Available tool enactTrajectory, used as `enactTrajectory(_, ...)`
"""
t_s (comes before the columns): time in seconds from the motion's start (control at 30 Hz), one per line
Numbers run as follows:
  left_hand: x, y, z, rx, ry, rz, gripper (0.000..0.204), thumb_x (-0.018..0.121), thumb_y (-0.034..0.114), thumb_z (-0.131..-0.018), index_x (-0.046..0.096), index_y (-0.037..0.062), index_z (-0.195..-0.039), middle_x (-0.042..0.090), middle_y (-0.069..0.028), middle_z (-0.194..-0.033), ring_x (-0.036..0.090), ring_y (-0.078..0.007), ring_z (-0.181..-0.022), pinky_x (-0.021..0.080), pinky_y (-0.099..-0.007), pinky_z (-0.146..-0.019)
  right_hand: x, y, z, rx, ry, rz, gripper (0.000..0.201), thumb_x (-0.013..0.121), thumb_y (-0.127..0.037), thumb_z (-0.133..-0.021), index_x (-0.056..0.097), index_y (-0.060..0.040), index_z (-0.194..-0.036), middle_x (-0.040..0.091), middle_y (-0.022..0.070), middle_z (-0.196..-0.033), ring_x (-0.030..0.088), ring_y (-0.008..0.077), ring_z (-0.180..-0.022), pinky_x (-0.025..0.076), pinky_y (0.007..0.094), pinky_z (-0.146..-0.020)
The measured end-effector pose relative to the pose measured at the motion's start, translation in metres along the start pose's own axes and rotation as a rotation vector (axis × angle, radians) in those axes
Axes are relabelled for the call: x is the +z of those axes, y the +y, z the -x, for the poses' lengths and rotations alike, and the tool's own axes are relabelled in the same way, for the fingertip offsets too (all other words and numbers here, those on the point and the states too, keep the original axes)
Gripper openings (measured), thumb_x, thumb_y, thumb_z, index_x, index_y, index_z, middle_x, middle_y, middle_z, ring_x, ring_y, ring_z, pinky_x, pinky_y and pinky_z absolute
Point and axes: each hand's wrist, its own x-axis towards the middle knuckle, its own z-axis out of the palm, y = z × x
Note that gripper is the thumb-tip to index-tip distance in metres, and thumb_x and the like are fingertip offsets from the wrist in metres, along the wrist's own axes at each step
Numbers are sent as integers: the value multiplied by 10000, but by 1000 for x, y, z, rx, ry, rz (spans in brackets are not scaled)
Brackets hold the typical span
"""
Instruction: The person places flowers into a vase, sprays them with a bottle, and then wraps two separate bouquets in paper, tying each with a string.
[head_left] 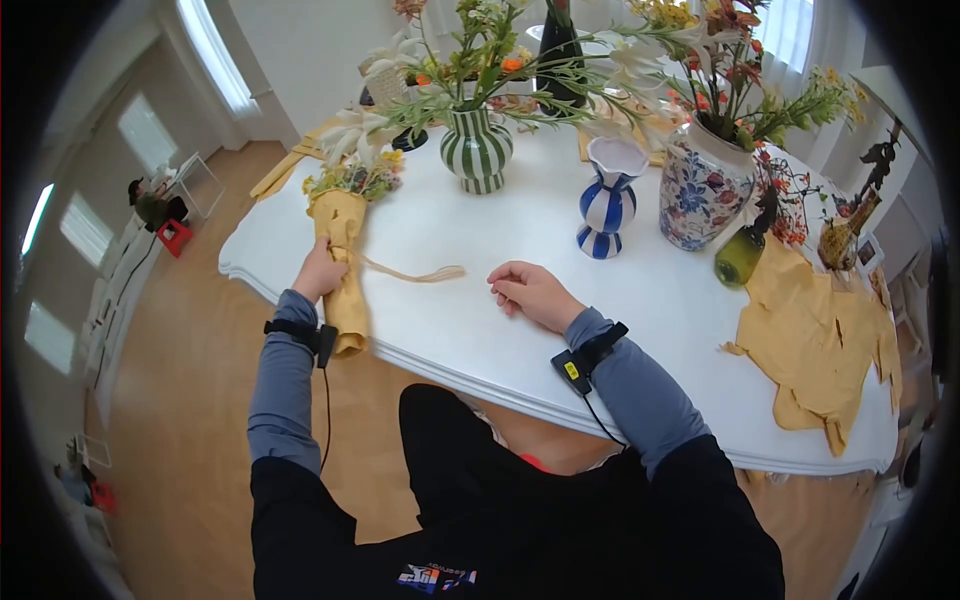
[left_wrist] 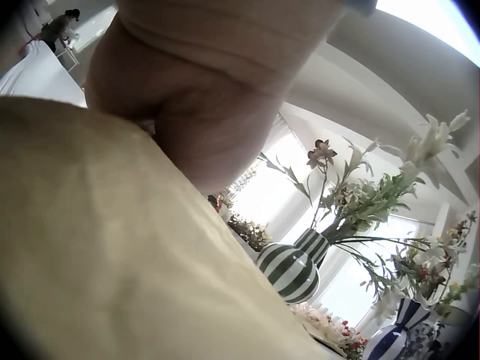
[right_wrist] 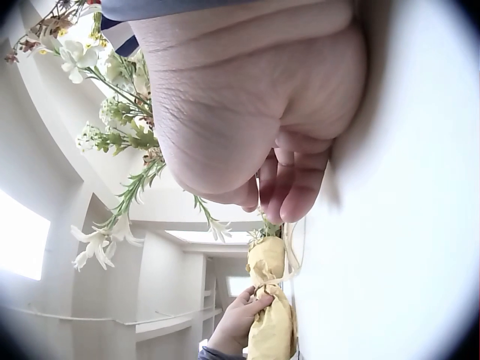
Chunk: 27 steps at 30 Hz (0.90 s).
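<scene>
My left hand point(head_left: 319, 272) grips a bouquet wrapped in yellow paper point(head_left: 347, 305) around its middle, at the table's left front edge. White and yellow flowers point(head_left: 358, 176) poke out of the wrap's far end. A pale raffia tie point(head_left: 425, 275) runs from the bouquet's waist across the tabletop, its loose end pointing toward my right hand point(head_left: 540, 298). That hand rests low at the white table point(head_left: 450, 330) with loosely bent fingers and nothing seen between them. In the right wrist view, the tied wrap point(right_wrist: 271, 322) and the left hand's thumb on it show beyond the right fingers.
A green-striped vase point(head_left: 477, 150) of flowers stands behind. To the right are a blue-striped vase point(head_left: 604, 205), a floral-patterned vase point(head_left: 700, 190) and a green bottle point(head_left: 740, 257). Crumpled yellow paper point(head_left: 815, 345) covers the right side. A person point(head_left: 155, 203) sits far left.
</scene>
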Motion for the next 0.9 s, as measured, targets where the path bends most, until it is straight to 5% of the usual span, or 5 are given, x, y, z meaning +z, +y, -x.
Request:
enactTrajectory(0.2, 2, -95, -64, 60, -38, -110, 734, 686, 87, -828, 440, -51, -1506, 649, -285, -1332, 638, -387, -1238, 500, -366, -1059, -4, 2, 3, -152, 208, 162, 158, 592, -97, -987, 678, 5, -1070, 639, 34, -853, 607, 119, -757, 511, 273, -671)
enactTrajectory(0.33, -8, -44, -43, 53, -22, -170, 706, 714, 124, -835, 476, -31, -1481, 629, -280, -1349, 590, -415, -1287, 475, -418, -1091, -18, 3, 1, -415, 611, 514, 140, 626, -127, -908, 715, -35, -964, 654, 69, -800, 631, 187, -740, 517, 345, -683)
enactTrajectory(0.43, -5, 35, 3, -158, 289, -474, 667, 746, 178, -838, 522, -7, -1438, 607, -267, -1347, 546, -442, -1301, 457, -486, -1089, -42, 1, 3, -443, 885, 644, 152, 636, -136, -863, 730, -72, -964, 673, 101, -839, 650, 261, -760, 520, 383, -688)
enactTrajectory(0.57, 42, 44, -12, 442, 518, -239, 623, 772, 236, -844, 557, 17, -1386, 587, -248, -1338, 575, -420, -1196, 465, -510, -1035, -70, 3, 6, -392, 989, 691, 155, 636, -140, -853, 737, -103, -965, 674, 104, -840, 658, 285, -775, 518, 399, -688)
enactTrajectory(0.9, 166, 175, 30, 241, -151, 582, 525, 763, 230, -891, 598, -6, -1330, 652, -170, -1241, 627, -253, -1107, 514, -371, -961, -91, 6, 1, -417, 1051, 724, 212, 672, -170, -843, 717, -103, -1039, 636, 152, -1043, 649, 344, -974, 537, 438, -845)
